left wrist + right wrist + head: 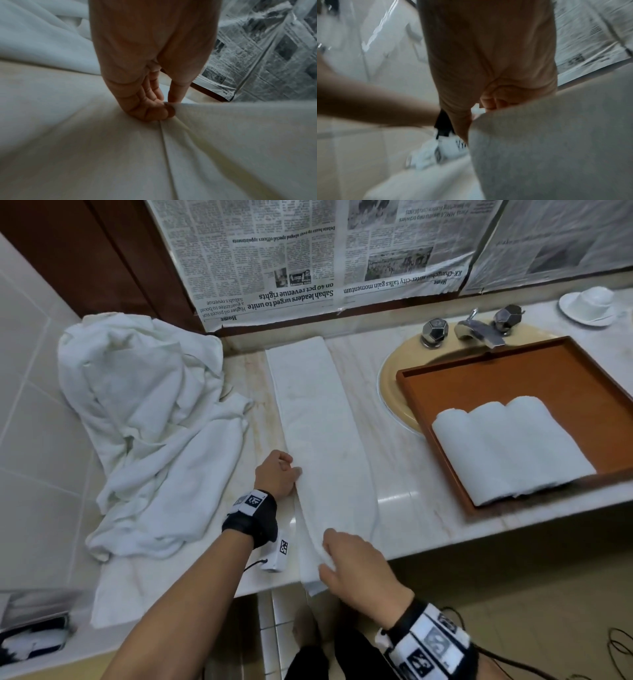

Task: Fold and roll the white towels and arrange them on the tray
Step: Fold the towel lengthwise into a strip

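A long white towel [318, 412], folded into a narrow strip, lies on the marble counter [397, 460] and runs from the back wall to the front edge. My left hand [279, 474] pinches its left edge [173, 106] about two thirds of the way toward me. My right hand [346, 559] grips the near end of the same towel [539, 142], lifting the left edge there. A brown wooden tray [534, 378] sits over the sink and holds three rolled white towels [510, 446] side by side.
A heap of loose white towels [150, 422] covers the counter's left end. Taps and a spout [476, 332] stand behind the tray, a cup on a saucer [594, 302] at far right. Newspaper [308, 261] covers the wall behind.
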